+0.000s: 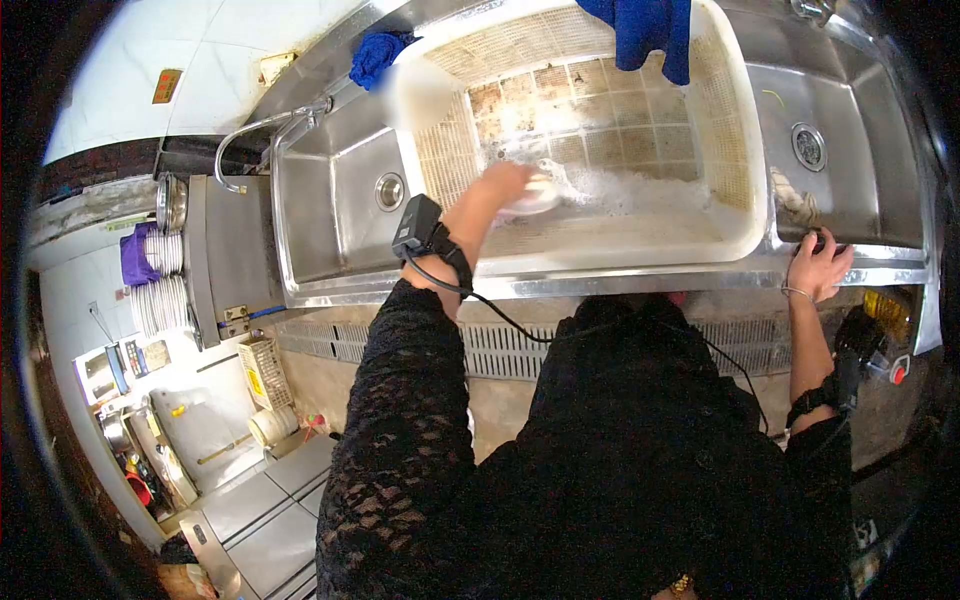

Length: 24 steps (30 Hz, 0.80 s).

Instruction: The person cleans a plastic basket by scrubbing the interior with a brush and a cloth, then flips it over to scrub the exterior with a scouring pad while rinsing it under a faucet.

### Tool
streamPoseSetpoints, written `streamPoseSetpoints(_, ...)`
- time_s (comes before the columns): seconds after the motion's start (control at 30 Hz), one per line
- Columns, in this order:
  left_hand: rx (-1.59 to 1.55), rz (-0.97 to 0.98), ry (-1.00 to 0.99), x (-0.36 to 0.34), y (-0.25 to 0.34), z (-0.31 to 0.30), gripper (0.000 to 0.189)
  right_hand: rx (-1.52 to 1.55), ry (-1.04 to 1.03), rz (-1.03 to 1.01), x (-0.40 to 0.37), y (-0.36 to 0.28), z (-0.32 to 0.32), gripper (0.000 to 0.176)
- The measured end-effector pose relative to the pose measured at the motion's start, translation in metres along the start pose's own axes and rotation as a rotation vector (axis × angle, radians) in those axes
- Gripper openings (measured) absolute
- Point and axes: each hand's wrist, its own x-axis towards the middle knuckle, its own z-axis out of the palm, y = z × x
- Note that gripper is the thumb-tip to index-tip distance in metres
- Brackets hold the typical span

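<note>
Crate [750,150] sits between left basin [335,245] and right basin [865,190]. Left hand [512,183] works inside the crate, at a white item [540,197] — blurred; whether the fingers clamp it cannot be told. Suds [640,190] lie right of the item. Right hand [820,268] rests on the right basin's near rim — fingers apart.

I'm in a working kitchen, a commercial one by its look: steel sinks [335,215] either side of a big plastic crate [728,120], plates [160,307] piled in stacks, a long drain grate [505,347] along the floor
</note>
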Motion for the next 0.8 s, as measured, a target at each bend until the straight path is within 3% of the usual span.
streamPoseSetpoints(0.07, -0.334, 0.251, 0.188, 0.013, 0.054, -0.025, 0.054, -0.013, -0.028, 0.017, -0.001, -0.005, -0.007, 0.033)
streamPoseSetpoints(0.1, -0.501, 0.240, 0.173, 0.026, 0.084, -0.028, 0.056, -0.028, -0.050, 0.036, -0.002, -0.009, -0.012, 0.033)
streamPoseSetpoints(0.13, -0.496, 0.387, 0.225, 0.041, 0.110, -0.024, 0.056, -0.042, -0.069, 0.057, -0.001, -0.012, -0.015, 0.033)
streamPoseSetpoints(0.23, -0.328, 0.387, 0.105, 0.052, 0.144, 0.001, 0.054, -0.024, -0.018, 0.012, 0.000, -0.005, -0.007, 0.033)
streamPoseSetpoints(0.37, -0.256, 0.230, 0.214, 0.014, 0.053, 0.019, 0.040, 0.011, -0.034, 0.011, -0.001, -0.005, -0.009, 0.033)
streamPoseSetpoints(0.4, -0.009, 0.046, 0.076, 0.016, 0.020, 0.032, 0.035, -0.001, -0.038, 0.018, -0.001, -0.008, -0.012, 0.033)
streamPoseSetpoints(0.43, 0.113, -0.059, 0.095, 0.009, -0.005, 0.040, 0.031, -0.015, -0.043, 0.023, -0.001, -0.009, -0.014, 0.033)
streamPoseSetpoints(0.53, 0.210, -0.143, 0.032, -0.033, -0.019, 0.012, 0.029, -0.001, -0.025, -0.001, 0.000, -0.004, -0.009, 0.034)
streamPoseSetpoints(0.6, -0.056, -0.167, 0.306, -0.059, -0.012, -0.010, 0.029, 0.014, -0.012, -0.016, 0.000, -0.003, -0.007, 0.037)
streamPoseSetpoints(0.63, -0.071, -0.172, 0.337, -0.068, -0.010, -0.015, 0.029, 0.025, 0.016, -0.034, 0.004, -0.008, -0.014, 0.037)
streamPoseSetpoints(0.7, -0.333, -0.147, 0.503, -0.082, -0.006, -0.021, 0.031, -0.225, -0.303, 0.117, 0.018, -0.025, -0.029, 0.046)
streamPoseSetpoints(0.73, -0.391, -0.108, 0.534, -0.087, -0.007, -0.019, 0.043, -0.218, -0.267, 0.097, 0.035, -0.031, -0.024, 0.046)
streamPoseSetpoints(0.8, -0.440, -0.108, 0.604, -0.103, -0.004, -0.012, 0.041, -0.128, -0.519, -0.069, 0.073, -0.038, -0.020, 0.058)
